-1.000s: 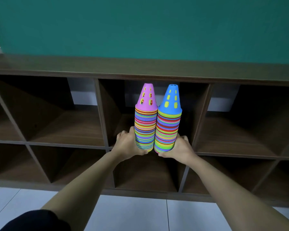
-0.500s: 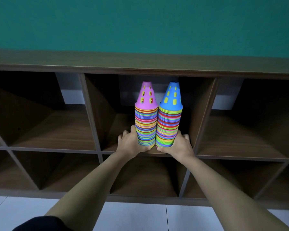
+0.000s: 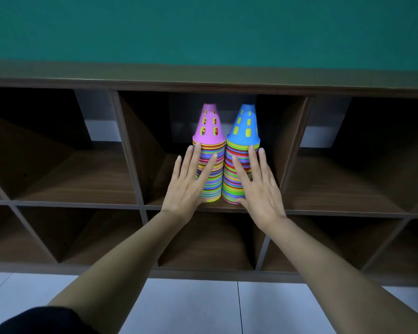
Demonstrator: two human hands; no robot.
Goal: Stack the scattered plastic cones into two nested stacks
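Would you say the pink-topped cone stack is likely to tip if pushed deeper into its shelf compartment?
Probably somewhat: the pink-topped stack is tall over a narrow base. Tightly nested, it likely slides as one stiff piece. The blue-topped stack beside it may steady that side.

Faces a flat teal wall (image 3: 203, 30) above. Below it, meets a long dark wood-grain shelf unit (image 3: 203, 80), split by uprights and one board into two rows of open compartments (image 3: 58, 169), shadowed inside. Shows strips of pale wall (image 3: 101, 131) through gaps behind the upper row. Ends at light grey floor tiles (image 3: 179, 307) with thin dark joints
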